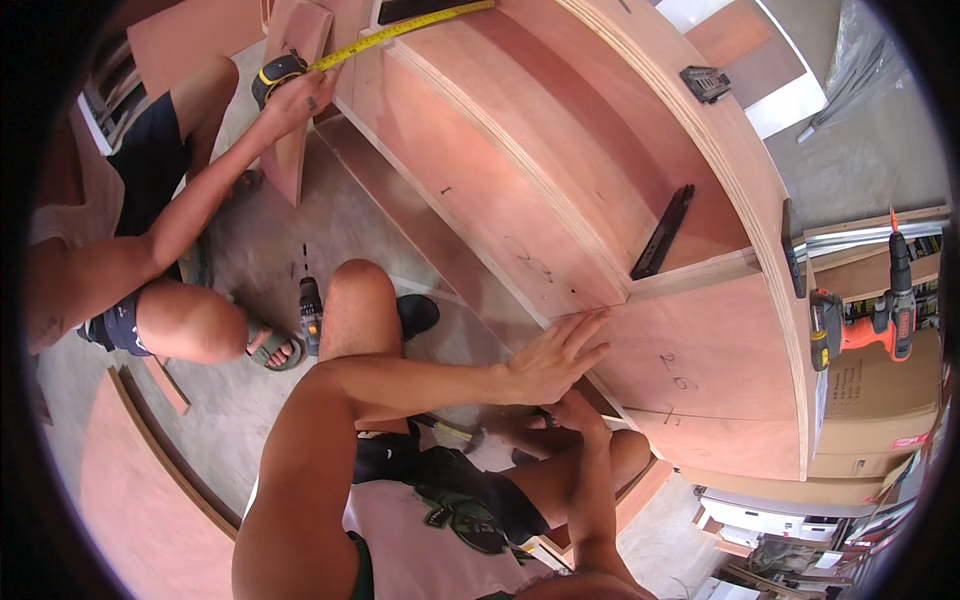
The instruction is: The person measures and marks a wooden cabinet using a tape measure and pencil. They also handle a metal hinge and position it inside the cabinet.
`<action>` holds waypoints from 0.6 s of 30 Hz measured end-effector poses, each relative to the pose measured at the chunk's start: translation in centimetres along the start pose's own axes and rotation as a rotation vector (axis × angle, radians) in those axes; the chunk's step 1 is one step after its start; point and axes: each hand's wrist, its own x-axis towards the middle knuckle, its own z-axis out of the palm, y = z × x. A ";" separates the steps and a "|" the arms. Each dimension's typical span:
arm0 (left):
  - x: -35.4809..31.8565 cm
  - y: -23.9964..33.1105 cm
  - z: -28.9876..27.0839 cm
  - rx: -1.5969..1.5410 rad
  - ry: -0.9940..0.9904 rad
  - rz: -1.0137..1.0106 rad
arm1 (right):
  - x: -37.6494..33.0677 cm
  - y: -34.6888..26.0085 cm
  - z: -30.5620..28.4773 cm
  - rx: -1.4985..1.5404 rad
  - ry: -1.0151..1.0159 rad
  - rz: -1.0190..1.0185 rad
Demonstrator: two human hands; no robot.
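Note:
My left hand (pixel 556 358) lies open, with its fingers stretched out against the lower face of a large curved plywood cabinet (pixel 520 240). Just below it, my right hand (pixel 582 412) is curled closed near the panel's lower edge; whatever it grips is hidden. Pencil marks show on the wood beside my fingers. At the upper left, a co-worker's hand (pixel 296 100) holds a black-and-yellow tape measure (pixel 280 76). Its yellow blade (pixel 400 32) is pulled out across the cabinet's top left. A long black bar (pixel 664 232) lies inside the cabinet's open compartment.
A dark cordless drill (pixel 310 316) stands on the floor between my knee and the co-worker's foot. An orange-and-black drill (pixel 882 322) rests beyond the cabinet's right edge, by cardboard boxes (pixel 875 390). A curved wood panel (pixel 140 470) lies at lower left. A black clip-like piece (pixel 706 84) sits on the rim.

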 end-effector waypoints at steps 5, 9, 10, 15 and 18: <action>-0.1 0.5 1.9 0.005 -0.091 0.011 | 0.1 2.5 0.4 -0.048 0.083 -0.026; -0.2 1.0 2.0 -0.016 -0.152 0.004 | -1.3 1.2 -0.2 -0.014 0.117 -0.149; -0.2 1.0 2.3 -0.028 -0.147 0.000 | -1.6 1.1 -0.3 0.012 0.128 -0.145; -0.3 1.1 2.8 -0.050 -0.160 -0.001 | -2.5 0.4 -0.7 -0.027 0.133 -0.119; -0.3 1.2 3.1 -0.051 -0.156 -0.002 | -2.1 2.3 -0.2 0.008 0.143 -0.177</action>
